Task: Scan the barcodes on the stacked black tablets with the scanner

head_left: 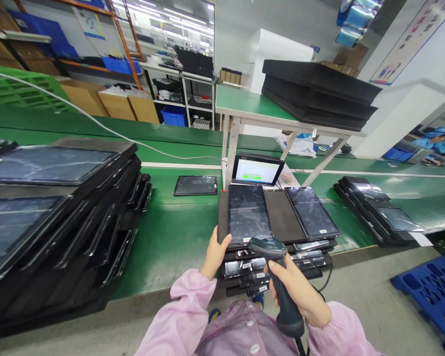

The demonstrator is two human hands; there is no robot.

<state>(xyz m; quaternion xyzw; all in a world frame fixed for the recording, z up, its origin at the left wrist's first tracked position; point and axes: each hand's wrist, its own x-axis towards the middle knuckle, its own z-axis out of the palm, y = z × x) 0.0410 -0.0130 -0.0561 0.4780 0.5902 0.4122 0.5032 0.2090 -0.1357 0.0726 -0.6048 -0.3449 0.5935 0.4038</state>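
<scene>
My right hand is wrapped around the handle of a dark handheld barcode scanner. The scanner's head points forward, just over the near edge of a tablet with its screen up. That tablet lies on a black foam tray beside a second tablet, on top of a stack of several trays with labelled tablets between them. At the stack's near left corner, my left hand grips the tray's edge, its thumb near the tablet's corner and some fingers hidden.
A small lit screen stands behind the stack, under a raised green shelf bearing black foam pieces. One tablet lies on the green bench. Tall tablet stacks rise at left; a lower stack sits right.
</scene>
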